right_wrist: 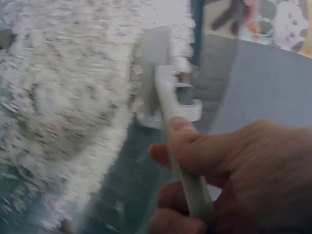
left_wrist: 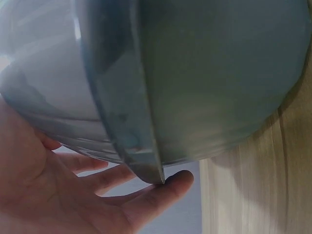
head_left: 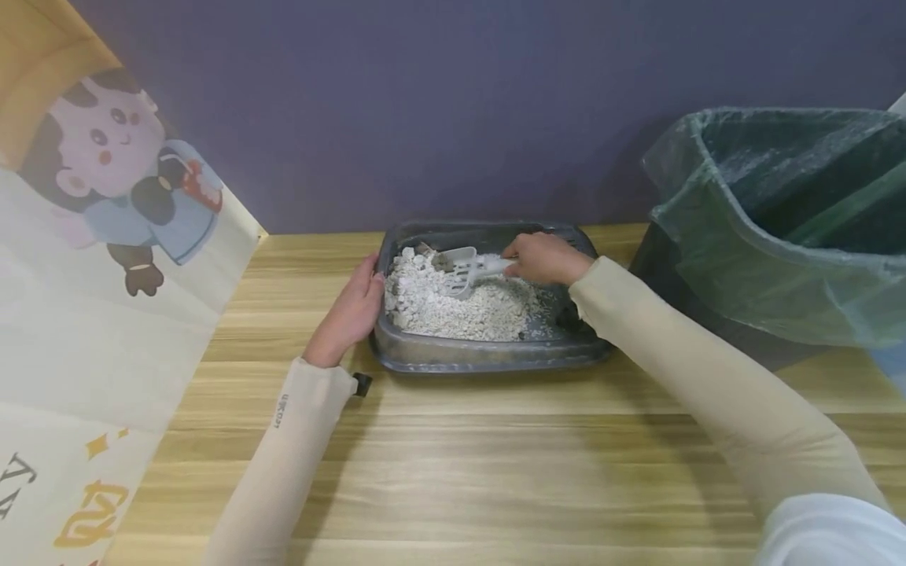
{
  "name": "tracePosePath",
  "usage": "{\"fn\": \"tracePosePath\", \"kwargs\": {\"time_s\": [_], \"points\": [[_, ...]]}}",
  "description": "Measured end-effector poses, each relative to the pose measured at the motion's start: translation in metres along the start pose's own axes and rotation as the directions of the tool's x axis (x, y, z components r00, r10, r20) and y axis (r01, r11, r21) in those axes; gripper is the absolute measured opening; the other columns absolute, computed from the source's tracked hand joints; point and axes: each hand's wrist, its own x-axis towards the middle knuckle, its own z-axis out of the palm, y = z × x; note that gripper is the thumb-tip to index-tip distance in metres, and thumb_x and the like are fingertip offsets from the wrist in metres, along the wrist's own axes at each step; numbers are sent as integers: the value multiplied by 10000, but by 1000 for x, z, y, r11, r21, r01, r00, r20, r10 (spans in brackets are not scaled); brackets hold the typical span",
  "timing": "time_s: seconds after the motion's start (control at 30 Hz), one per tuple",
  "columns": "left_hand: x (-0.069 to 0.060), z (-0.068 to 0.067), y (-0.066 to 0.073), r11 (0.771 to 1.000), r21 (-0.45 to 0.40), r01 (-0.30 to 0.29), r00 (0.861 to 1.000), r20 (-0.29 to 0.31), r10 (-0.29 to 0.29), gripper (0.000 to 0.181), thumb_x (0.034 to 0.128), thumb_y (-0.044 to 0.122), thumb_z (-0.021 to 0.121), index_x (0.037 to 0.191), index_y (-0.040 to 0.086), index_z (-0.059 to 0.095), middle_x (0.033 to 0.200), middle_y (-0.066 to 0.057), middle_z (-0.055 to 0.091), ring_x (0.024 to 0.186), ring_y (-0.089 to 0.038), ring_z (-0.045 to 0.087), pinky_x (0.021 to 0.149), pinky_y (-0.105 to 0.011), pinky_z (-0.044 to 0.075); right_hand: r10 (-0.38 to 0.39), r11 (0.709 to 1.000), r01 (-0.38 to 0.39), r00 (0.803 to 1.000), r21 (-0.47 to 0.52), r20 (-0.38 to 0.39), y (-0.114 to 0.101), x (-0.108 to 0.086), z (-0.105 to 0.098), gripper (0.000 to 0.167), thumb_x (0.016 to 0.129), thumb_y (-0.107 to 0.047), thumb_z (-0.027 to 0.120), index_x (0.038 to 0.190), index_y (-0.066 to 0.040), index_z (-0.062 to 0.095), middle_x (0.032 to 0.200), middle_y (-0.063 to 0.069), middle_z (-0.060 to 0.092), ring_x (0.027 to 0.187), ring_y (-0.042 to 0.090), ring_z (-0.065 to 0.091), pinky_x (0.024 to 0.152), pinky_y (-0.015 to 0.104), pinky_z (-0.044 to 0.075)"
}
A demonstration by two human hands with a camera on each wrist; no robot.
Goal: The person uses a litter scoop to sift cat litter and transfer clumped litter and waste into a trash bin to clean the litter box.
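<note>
Right hand grasps white slotted scoop by handle; handle points toward 3 o'clock. Scoop head sits in pale litter, around 11 o'clock from centre of dark grey tray. Left hand, fingers extended, unclenched, touches tray rim at 9 o'clock. Tray rests on wood-grain surface; bin with green liner stands near, between 2 and 3 o'clock.

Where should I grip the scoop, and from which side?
Likely by its handle, from the right: it is narrow and runs rightward from the wider, slotted head, which is at the litter. The right hand grips it there.
</note>
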Motion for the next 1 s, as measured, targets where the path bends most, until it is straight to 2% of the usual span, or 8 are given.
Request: {"fn": "tracePosePath", "kwargs": {"time_s": [0.17, 0.23, 0.33, 0.53, 0.77, 0.9, 1.0], "points": [[1, 3, 3, 1000, -16, -8, 1000, 0, 8, 511, 1033, 210, 257, 1484, -17, 172, 1508, -224, 215, 1380, -340, 204, 1131, -456, 152, -105, 994, 103, 993, 37, 62, 3, 6, 8, 456, 987, -225, 519, 1392, -45, 411, 1251, 146, 553, 970, 242, 599, 787, 414, 487], [2, 4, 4, 1000, -22, -13, 1000, 3, 13, 510, 1033, 210, 261, 1478, -27, 179, 1505, -226, 219, 1379, -340, 204, 1132, -452, 150, -133, 990, 131, 990, 48, 56, 4, 3, 7, 428, 991, -211, 510, 1372, -45, 407, 1177, 128, 575, 861, 217, 596, 707, 390, 473], [3, 5, 5, 1000, -16, -10, 1000, 5, 10, 516, 1035, 222, 258, 1480, -27, 172, 1513, -219, 207, 1385, -329, 193, 1134, -442, 144, -166, 986, 166, 986, 27, 12, 5, -5, 5, 385, 990, -195, 509, 1337, -46, 431, 1165, 113, 579, 878, 195, 587, 716, 378, 480], [0, 2, 3, 1000, 12, 26, 1000, 7, -26, 530, 1035, 257, 245, 1497, 14, 152, 1527, -194, 190, 1386, -329, 188, 1131, -459, 150, -181, 983, 182, 983, 28, -17, 7, -24, 1, 349, 1003, -177, 478, 1317, -33, 425, 1060, 118, 604, 695, 186, 554, 635, 371, 457], [-2, 0, 1, 999, 23, 34, 999, 8, -34, 538, 1034, 269, 236, 1503, 24, 137, 1531, -191, 181, 1387, -337, 185, 1127, -474, 151, -211, 974, 221, 963, 49, -167, 22, -48, 10, 317, 984, -164, 522, 1266, -30, 463, 859, 62, 578, 539, 178, 448, 512, 337, 397], [-2, -1, 2, 1000, 12, 25, 1000, 3, -25, 533, 1033, 259, 241, 1501, 21, 147, 1524, -199, 195, 1383, -342, 194, 1125, -481, 153, -195, 970, 225, 949, 97, -248, 33, -55, 21, 296, 986, -186, 517, 1243, -48, 470, 845, 67, 555, 543, 183, 431, 513, 339, 382], [-1, 0, 2, 1000, 2, 17, 1000, -6, -17, 522, 1032, 247, 250, 1495, 17, 171, 1515, -201, 220, 1378, -338, 212, 1125, -473, 163, -177, 968, 217, 947, 125, -268, 38, -60, 29, 281, 992, -218, 500, 1214, -50, 462, 855, 99, 555, 548, 185, 421, 512, 338, 377]]}}
